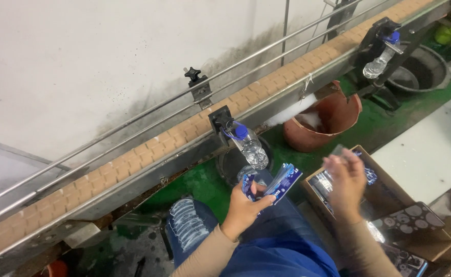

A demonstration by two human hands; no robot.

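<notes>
The left hand (pixel 243 202) grips a fanned stack of blue bottle labels (pixel 282 183), fingers curled round its lower end, just below a clear water bottle (pixel 249 145) hanging from the conveyor (pixel 148 151) edge. The right hand (pixel 344 183) hovers blurred over a cardboard box (pixel 389 190); I cannot tell its grip.

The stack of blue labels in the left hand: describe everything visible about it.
The stack of blue labels is a thin sheaf of flat, glossy, plastic-looking sleeves, blue with white print too small to make out. It fans slightly and tilts up to the right. The left hand grips its lower end, thumb across the front. It sits above the person's lap, just below the clear bottle with a blue cap that hangs tilted from a clamp on the conveyor's side. The right hand, blurred, is apart from it.
</notes>
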